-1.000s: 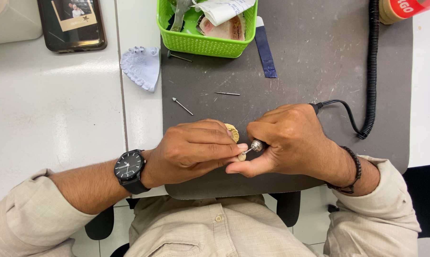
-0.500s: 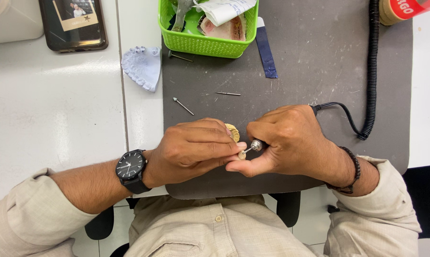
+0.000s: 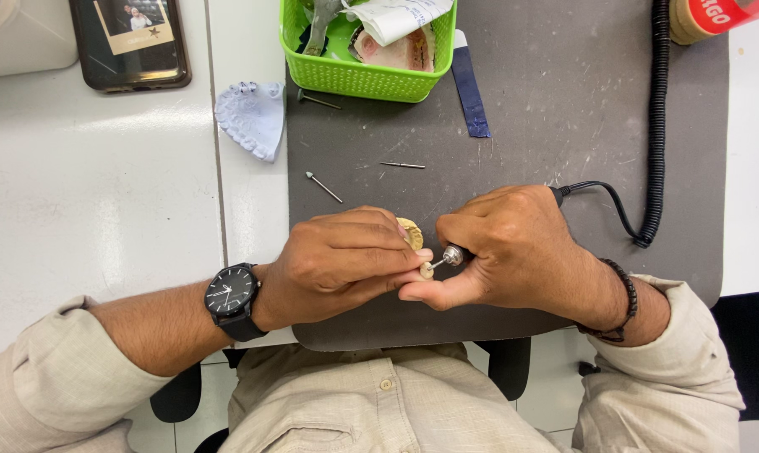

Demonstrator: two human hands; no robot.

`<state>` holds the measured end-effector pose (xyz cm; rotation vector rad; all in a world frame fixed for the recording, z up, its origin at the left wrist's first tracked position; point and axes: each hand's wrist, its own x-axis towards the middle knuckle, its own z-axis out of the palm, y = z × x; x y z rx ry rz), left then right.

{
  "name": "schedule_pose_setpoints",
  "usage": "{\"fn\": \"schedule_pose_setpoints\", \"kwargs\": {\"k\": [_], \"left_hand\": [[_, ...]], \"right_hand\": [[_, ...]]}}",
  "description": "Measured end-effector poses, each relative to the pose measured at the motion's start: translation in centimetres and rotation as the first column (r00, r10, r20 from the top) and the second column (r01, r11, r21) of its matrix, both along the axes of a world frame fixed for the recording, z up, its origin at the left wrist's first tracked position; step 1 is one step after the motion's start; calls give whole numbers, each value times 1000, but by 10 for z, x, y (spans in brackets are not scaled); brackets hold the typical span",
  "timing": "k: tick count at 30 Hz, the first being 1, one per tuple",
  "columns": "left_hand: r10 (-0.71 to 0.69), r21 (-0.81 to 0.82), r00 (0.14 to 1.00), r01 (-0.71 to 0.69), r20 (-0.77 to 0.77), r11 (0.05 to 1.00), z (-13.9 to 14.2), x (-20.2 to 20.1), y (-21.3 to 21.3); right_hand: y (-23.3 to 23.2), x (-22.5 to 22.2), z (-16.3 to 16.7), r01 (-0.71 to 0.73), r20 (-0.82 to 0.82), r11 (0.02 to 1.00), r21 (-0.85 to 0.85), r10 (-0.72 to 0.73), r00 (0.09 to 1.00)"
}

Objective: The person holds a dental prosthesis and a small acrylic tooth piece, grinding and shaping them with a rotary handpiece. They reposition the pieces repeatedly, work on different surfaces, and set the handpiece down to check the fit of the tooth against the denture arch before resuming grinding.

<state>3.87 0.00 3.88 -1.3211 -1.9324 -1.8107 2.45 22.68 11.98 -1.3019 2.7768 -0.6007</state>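
Observation:
My left hand (image 3: 346,260) is closed around a small yellowish cast piece (image 3: 410,231), most of it hidden under the fingers. My right hand (image 3: 505,247) grips a corded rotary handpiece (image 3: 451,255); its metal chuck and a small round pale tip (image 3: 427,270) poke out toward the left fingers. The tip touches or nearly touches the left fingertips. Both hands rest over the near edge of a dark grey mat (image 3: 564,126). A black coiled cable (image 3: 654,117) runs from the right hand up the mat's right side.
Two loose burs (image 3: 323,186) (image 3: 403,165) lie on the mat above the hands. A green basket (image 3: 367,50) with tools and paper sits at the top, a blue strip (image 3: 470,84) beside it. A white dental cast (image 3: 252,117) and a phone (image 3: 129,40) lie at the left.

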Motion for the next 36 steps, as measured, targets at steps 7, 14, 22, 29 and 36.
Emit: {"fn": "schedule_pose_setpoints", "kwargs": {"k": [7, 14, 22, 29, 36], "left_hand": [[12, -1, 1000, -12, -16, 1000, 0, -1, 0], [12, -12, 1000, -12, -12, 1000, 0, -1, -1], [12, -23, 1000, -13, -13, 1000, 2, -1, -1], [-2, -11, 1000, 2, -18, 1000, 4, -2, 0], [-13, -14, 1000, 13, -24, 1000, 5, -2, -1]], "right_hand": [[0, 1, 1, 10, -19, 1000, -2, -10, 1000], [-1, 1, 1, 13, -13, 1000, 21, -13, 1000], [0, 0, 3, 11, -21, 999, 31, -10, 1000], [0, 0, 3, 8, -25, 1000, 20, -8, 1000], [-1, 1, 0, 16, -19, 1000, 15, -16, 1000]]}}
